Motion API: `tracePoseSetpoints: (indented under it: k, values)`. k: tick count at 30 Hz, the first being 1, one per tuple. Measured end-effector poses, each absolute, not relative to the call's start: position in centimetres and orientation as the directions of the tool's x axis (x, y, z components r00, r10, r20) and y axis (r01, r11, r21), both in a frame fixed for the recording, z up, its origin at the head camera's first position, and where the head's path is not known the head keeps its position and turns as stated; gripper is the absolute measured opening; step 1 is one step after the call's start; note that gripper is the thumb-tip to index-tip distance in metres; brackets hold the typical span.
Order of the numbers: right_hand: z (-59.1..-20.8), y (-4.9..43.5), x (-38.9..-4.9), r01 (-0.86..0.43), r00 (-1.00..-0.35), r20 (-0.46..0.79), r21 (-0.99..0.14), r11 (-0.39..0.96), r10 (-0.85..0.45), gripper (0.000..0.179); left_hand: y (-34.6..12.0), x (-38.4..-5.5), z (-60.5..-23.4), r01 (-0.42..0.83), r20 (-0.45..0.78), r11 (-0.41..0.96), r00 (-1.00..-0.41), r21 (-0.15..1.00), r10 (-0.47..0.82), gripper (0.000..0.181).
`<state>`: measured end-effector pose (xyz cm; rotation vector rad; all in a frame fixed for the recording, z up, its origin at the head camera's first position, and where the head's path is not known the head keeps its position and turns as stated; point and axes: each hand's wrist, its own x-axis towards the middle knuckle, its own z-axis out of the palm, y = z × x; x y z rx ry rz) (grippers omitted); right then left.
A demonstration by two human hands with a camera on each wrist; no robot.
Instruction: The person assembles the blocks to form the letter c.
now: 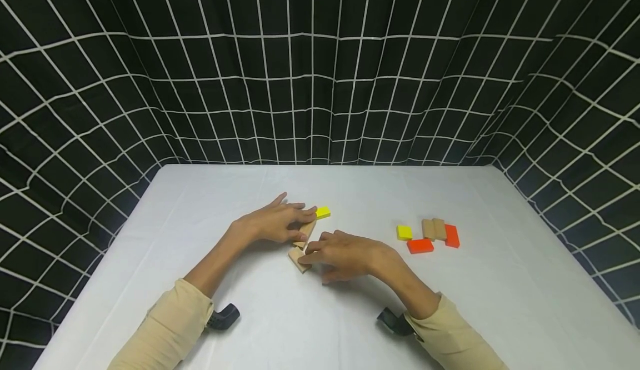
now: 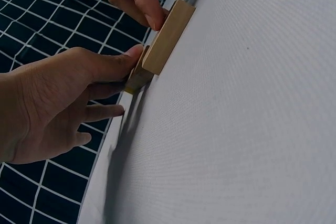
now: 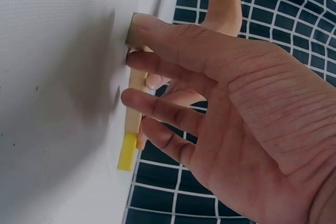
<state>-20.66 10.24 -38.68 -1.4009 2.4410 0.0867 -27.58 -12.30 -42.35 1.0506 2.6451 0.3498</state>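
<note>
My left hand [image 1: 277, 223] holds a long plain wooden block [image 1: 308, 229], its thumb at the near end and a fingertip near the far end. Beyond that end lies a yellow block [image 1: 323, 212], against the wooden one in the right wrist view. Closer to me, a second wooden block [image 1: 296, 258] lies at an angle, pinched between the thumb and index finger of my right hand [image 1: 345, 256]. In the left wrist view this nearer block [image 2: 168, 38] partly hides the long one. The right hand's other fingers are spread apart in the right wrist view.
Off to the right lie another yellow block [image 1: 404, 233], two wooden blocks [image 1: 433, 229] side by side, and two red blocks [image 1: 420, 246]. A white cloth covers the table [image 1: 240, 186]. Black curtains with a white grid [image 1: 320, 81] stand around it.
</note>
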Motion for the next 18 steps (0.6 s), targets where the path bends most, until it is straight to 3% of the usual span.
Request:
tracePoseSetpoints:
  k: [12, 18]
  values:
    - [-37.6, 10.9, -20.7, -0.81, -0.523, -0.325, -0.1, 0.578, -0.788, 0.063, -12.5, -27.5, -42.2, 0.63, -0.176, 0.704, -0.692, 0.329, 0.701, 0.066]
    - [-36.4, 12.1, -21.1, -0.784, -0.55, -0.291, -0.143, 0.604, -0.783, 0.065, -12.5, -27.6, -42.3, 0.633, -0.19, 0.703, -0.685, 0.324, 0.704, 0.088]
